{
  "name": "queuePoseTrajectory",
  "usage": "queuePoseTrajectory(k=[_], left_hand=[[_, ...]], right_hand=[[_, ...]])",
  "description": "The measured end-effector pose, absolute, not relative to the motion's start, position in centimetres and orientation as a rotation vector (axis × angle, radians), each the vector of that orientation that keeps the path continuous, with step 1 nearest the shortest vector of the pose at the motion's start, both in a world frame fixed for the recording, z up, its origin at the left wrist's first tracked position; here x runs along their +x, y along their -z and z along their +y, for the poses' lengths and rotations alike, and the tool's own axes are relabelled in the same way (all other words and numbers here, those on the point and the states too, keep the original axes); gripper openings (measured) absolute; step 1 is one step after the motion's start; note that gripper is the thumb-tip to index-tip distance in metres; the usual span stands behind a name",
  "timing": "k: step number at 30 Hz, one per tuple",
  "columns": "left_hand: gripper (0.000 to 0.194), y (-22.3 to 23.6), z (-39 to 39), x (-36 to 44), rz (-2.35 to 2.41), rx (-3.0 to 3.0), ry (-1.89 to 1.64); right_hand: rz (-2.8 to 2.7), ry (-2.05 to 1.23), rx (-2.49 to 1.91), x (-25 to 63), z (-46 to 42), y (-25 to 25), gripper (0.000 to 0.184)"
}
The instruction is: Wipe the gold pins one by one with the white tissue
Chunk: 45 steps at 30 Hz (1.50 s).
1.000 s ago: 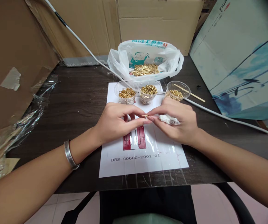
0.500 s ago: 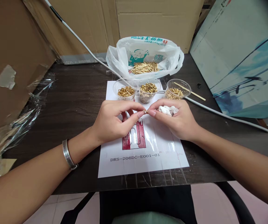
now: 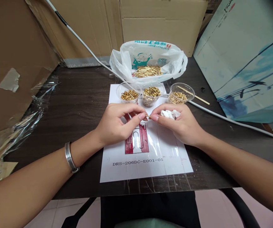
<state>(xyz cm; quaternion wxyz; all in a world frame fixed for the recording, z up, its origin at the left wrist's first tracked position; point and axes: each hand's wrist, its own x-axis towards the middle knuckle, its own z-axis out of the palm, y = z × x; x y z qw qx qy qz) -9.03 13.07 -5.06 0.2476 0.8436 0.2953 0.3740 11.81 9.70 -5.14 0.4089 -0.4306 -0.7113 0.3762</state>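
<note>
My left hand [image 3: 117, 125] pinches one end of a thin brass-coloured pin [image 3: 148, 116] between thumb and index finger. At the pin's other end, the thumb and fingertips of my right hand [image 3: 182, 125] are pinched closed. A crumpled white tissue [image 3: 168, 114] is tucked in the right hand's curled fingers. Both hands hover over a printed sheet [image 3: 150, 172] with a red-and-white picture [image 3: 144, 139]. Just beyond the fingers stand a left clear cup [image 3: 117, 91], a middle cup [image 3: 148, 103] and a right cup [image 3: 190, 90], all holding small gold-coloured metal parts.
Behind the cups sits an open white plastic bag [image 3: 117, 65] with long brass pins [image 3: 148, 71]. A thin wooden stick [image 3: 201, 99] leans out of the right cup. A white cable [image 3: 233, 120] crosses the dark table [image 3: 79, 95]; cardboard [image 3: 160, 28] walls the back.
The fingertips of my two hands have drawn slightly apart, showing a little more of the pin between them. The whole view has shifted slightly; cups and bag stay put.
</note>
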Motion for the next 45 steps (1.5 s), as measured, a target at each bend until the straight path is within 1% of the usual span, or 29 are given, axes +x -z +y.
queuePoseTrajectory(k=[3, 5, 9, 16, 20, 25, 30, 34, 38, 43, 44, 45], left_hand=[[0.013, 5.2, 13.2, -9.0, 0.838, 2.240, -0.989], [0.014, 5.3, 13.2, -9.0, 0.852, 2.242, -0.935], [0.013, 5.5, 13.2, -9.0, 0.818, 2.342, -0.893], [0.010, 5.8, 13.1, -8.9, 0.753, 2.417, -0.881], [0.010, 5.9, 13.0, -8.9, 0.766, 2.425, -0.819], [0.011, 6.1, 13.1, -9.0, 0.779, 2.420, -0.766], [0.013, 6.2, 13.2, -9.1, 0.748, 2.425, -0.756], [0.015, 6.1, 13.2, -9.0, 0.730, 2.440, -0.763], [0.015, 6.2, 13.2, -9.0, 0.730, 2.433, -0.747], [0.015, 6.2, 13.3, -9.1, 0.736, 2.427, -0.717], [0.016, 6.2, 13.3, -9.1, 0.731, 2.428, -0.716], [0.016, 6.2, 13.3, -9.1, 0.724, 2.426, -0.718]], right_hand=[[-1.819, -0.857, -1.134, 11.7, 9.6, 3.6, 0.013], [-1.847, -0.733, -1.189, 11.5, 10.2, 2.1, 0.012], [-1.971, -0.518, -1.266, 10.2, 13.5, -0.5, 0.018], [-2.143, -0.268, -1.277, 8.3, 18.3, -1.7, 0.016], [-2.154, -0.234, -1.486, 10.3, 19.8, -2.2, 0.013], [-2.147, -0.315, -1.664, 12.6, 23.6, -1.7, 0.018], [-2.188, -0.192, -1.770, 12.3, 27.9, 0.3, 0.009], [-2.232, -0.134, -1.746, 12.0, 30.2, 2.0, 0.005], [-2.279, -0.113, -1.750, 12.3, 30.8, 2.5, 0.007], [-2.342, -0.067, -1.628, 11.4, 27.8, 0.1, 0.009], [-2.356, -0.089, -1.564, 10.9, 26.7, -0.6, 0.009], [-2.420, -0.195, -1.386, 10.2, 25.5, -1.3, 0.008]])
